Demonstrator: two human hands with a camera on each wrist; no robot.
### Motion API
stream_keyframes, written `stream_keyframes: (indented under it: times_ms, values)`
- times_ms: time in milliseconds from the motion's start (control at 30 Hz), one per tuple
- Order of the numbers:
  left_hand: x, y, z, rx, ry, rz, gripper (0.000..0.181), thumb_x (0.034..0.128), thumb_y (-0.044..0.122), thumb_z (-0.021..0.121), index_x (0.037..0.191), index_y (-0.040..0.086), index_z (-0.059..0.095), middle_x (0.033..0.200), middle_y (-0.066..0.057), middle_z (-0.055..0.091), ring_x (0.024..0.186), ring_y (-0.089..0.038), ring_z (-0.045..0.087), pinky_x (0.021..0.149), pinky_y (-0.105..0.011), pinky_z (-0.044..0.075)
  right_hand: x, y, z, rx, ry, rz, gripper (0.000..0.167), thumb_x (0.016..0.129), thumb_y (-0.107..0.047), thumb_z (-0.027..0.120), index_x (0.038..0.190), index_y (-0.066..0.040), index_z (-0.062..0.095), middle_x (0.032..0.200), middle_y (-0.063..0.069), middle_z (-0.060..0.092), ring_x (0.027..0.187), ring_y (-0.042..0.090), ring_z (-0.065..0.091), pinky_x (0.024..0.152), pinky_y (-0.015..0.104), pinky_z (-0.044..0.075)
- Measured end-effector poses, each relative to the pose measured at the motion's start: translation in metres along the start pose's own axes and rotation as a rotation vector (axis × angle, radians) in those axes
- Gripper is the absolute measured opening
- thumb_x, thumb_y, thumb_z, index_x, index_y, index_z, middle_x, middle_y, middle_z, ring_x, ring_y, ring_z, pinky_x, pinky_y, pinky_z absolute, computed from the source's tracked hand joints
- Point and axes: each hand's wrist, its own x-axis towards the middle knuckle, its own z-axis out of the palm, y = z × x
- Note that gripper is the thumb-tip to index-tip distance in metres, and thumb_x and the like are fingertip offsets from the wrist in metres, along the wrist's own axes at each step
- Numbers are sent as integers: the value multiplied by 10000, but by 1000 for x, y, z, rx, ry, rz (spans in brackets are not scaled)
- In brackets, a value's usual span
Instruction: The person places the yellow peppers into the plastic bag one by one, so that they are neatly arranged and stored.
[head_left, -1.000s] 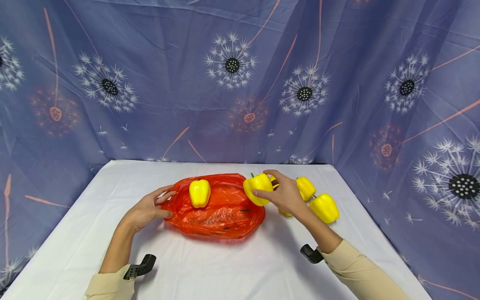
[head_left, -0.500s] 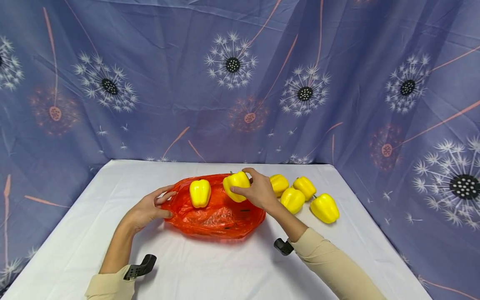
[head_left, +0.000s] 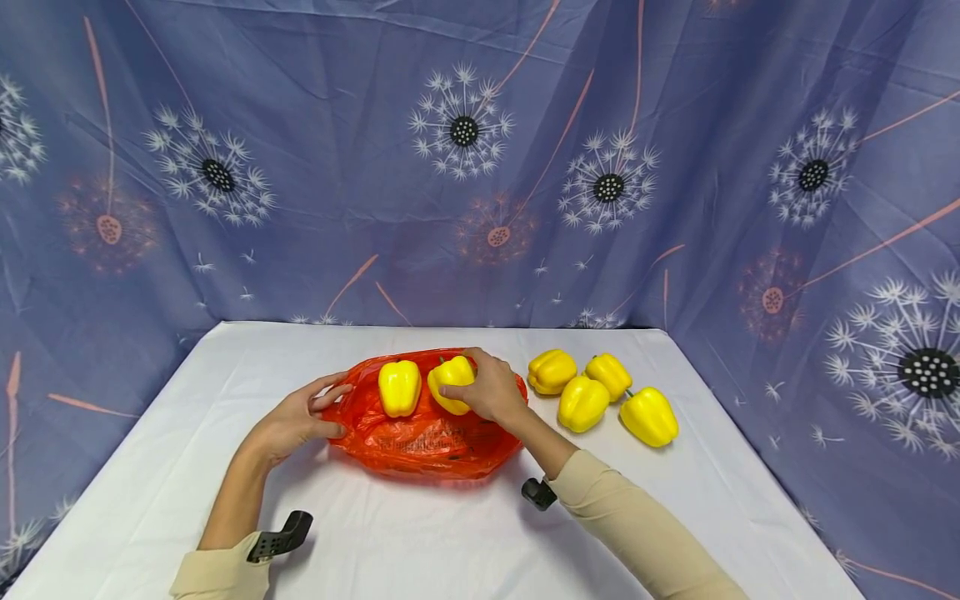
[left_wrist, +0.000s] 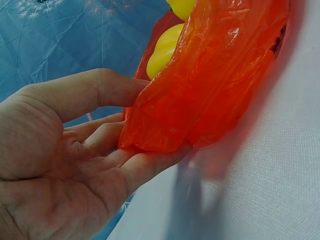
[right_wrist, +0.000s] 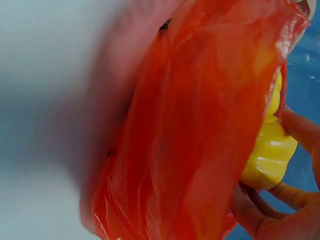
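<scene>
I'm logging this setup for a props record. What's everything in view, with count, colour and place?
Plastic bag: one, red, mid-table, open
Bagged pepper: one, yellow, in the bag's opening, toward its left end
Held pepper: one, yellow, at the bag's opening, in the right hand
Loose peppers: four, yellow, on the table right of the bag
Tablecloth: one, white, under everything
Backdrop: blue-purple with dandelion print, behind the table
Wrist devices: two, black, one at each cuff
Sleeves: two, beige, on the forearms
Left hand: one, bare, holding the bag's left end
Right hand: one, bare, gripping the held pepper
</scene>
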Motion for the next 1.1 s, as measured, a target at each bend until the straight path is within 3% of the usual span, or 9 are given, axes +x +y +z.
stream_keyframes:
  times_ms: [733, 900, 1100]
  values:
    - [1, -2, 2, -4, 1, -6, 909, 802, -75, 664, 1593, -1, 225, 1585, -315, 332, 1435, -472, 312, 746, -268, 572, 0, 6, 24, -15, -25, -12, 761, 810, -386, 836, 1439, -84, 531, 1367, 151, 621, 1243, 367, 561, 1045, 518, 469]
    - [1, -1, 1, -1, 4, -6, 911, 798, -78, 663, 1593, -5, 223, 1582, -320, 332, 1428, -474, 320, 740, -269, 571, 2, 7, 20, -42, -81, -8, 827, 769, -332, 876, 1467, -101, 498, 1399, 141, 605, 1262, 358, 559, 1065, 510, 459]
    - [1, -1, 1, 0, 4, -7, 912, 796, -77, 663, 1593, -2, 226, 1581, -319, 335, 1432, -477, 320, 743, -269, 571, 3, 6, 10, -27, -181, 30, 941, 699, -161, 910, 1523, -141, 455, 1439, 137, 575, 1293, 362, 532, 1100, 539, 421]
